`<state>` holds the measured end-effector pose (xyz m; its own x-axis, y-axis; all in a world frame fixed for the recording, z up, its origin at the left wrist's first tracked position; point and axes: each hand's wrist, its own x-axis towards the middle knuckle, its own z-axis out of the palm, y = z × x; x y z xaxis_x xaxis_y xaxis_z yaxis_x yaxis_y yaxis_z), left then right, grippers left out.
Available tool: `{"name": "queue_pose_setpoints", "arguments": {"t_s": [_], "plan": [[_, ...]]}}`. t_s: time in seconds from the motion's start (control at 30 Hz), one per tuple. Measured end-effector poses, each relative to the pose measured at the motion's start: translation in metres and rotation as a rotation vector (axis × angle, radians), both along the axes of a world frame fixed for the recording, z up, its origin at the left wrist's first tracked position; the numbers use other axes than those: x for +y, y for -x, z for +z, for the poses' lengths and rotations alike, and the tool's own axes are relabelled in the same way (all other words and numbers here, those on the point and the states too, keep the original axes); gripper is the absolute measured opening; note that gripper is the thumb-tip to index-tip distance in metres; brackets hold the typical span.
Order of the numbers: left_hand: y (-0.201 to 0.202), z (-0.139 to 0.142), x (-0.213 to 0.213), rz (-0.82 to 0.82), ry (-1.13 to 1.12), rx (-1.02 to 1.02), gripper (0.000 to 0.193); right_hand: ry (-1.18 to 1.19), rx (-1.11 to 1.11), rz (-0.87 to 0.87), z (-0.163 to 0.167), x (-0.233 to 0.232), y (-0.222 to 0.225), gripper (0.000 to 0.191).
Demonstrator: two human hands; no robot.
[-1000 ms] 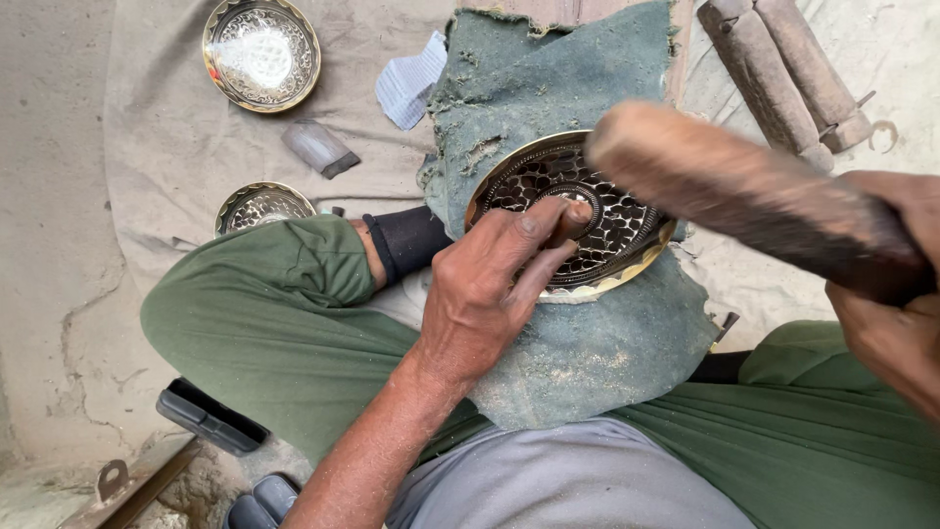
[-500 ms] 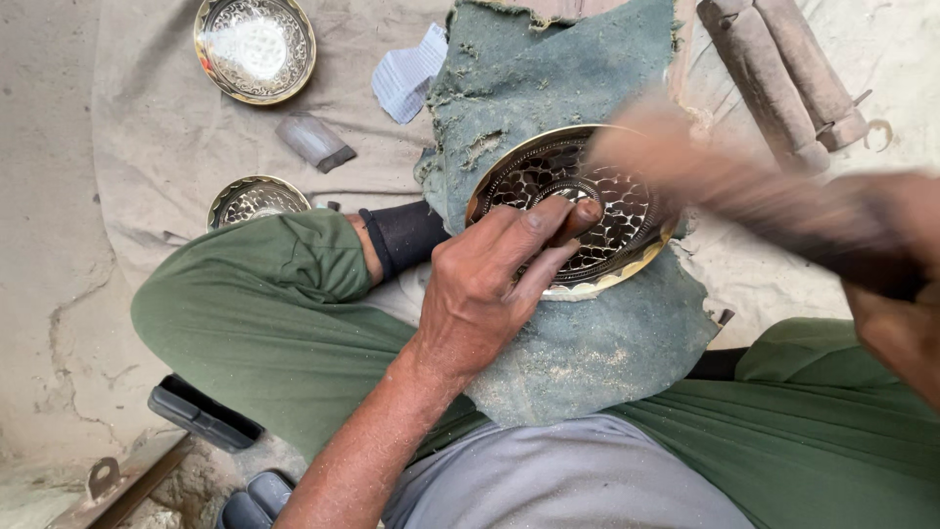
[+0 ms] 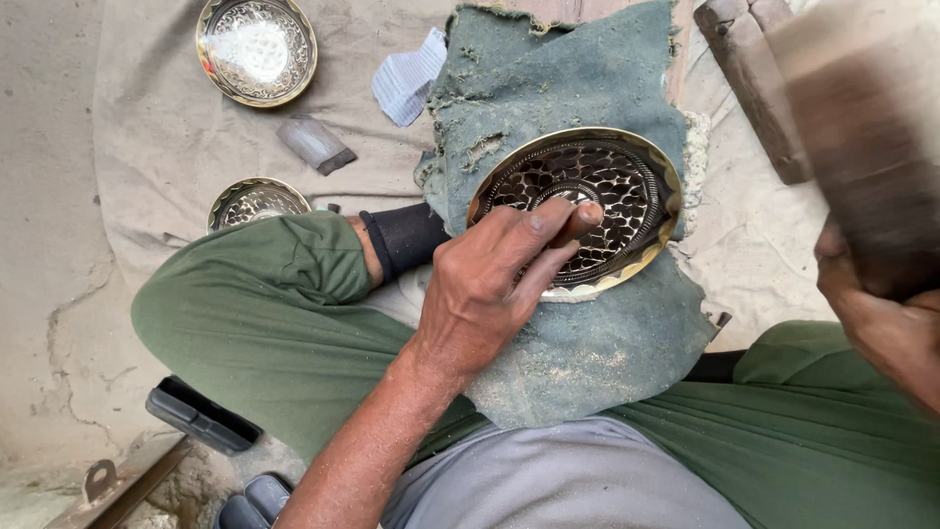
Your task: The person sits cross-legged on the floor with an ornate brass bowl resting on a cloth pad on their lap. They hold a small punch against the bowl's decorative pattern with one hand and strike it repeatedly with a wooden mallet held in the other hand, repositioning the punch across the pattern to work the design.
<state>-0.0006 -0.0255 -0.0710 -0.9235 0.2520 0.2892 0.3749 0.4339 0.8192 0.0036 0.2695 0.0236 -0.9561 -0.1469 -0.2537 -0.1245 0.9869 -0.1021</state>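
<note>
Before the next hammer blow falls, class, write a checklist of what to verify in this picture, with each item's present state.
1. Left hand grips the punch: ok.
2. Punch tip sits on the patterned brass dish: cannot tell, fingers hide it.
3. Dish rests on the green cloth pad: ok.
4. Right hand holds the wooden mallet raised: ok, though blurred.
5. Finished bowls lie apart from the work: ok.
</note>
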Motion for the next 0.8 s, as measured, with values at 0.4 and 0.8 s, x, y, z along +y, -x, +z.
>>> {"name": "queue_pose_setpoints", "arguments": {"t_s": [0.4, 0.8], "plan": [[0.002, 0.004, -0.003, -0.022, 0.032, 0.011, 0.044, -0.059, 0.082, 0.176, 0.008, -0.009, 0.001, 0.044], [0.001, 0.001, -0.002, -0.023, 0.02, 0.042, 0.043, 0.088, 0.092, 0.131, -0.006, 0.0, -0.006, 0.036]]}}
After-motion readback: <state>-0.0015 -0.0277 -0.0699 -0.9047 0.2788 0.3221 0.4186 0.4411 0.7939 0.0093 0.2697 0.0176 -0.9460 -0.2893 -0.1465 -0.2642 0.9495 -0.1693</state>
